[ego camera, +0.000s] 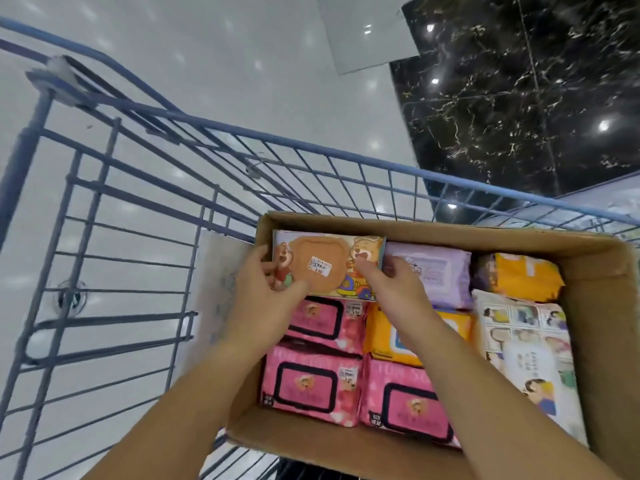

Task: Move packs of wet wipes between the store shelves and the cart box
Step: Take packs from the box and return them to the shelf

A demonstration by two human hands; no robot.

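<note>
Both hands grip 1 bear-print pack of wet wipes (329,265) at the upper left corner of the cardboard box (602,306). The left hand (266,292) clasps the pack's left end, thumb on its orange lid. The right hand (391,282) pinches the right end, thumb on top and fingers curled beneath. The pack sits tilted, its lower edge overlapping a pink pack (325,323) below it.

The box rests in a blue wire cart (138,209) that fills the left of the frame. Inside the box, lower in the frame, lie 2 more pink packs (308,386), an orange pack (415,337) at centre, a purple pack (433,271) just right of the held one, and a cartoon-panel pack (530,351) along the right side. Glossy white floor and a black marble slab (519,91) show beyond.
</note>
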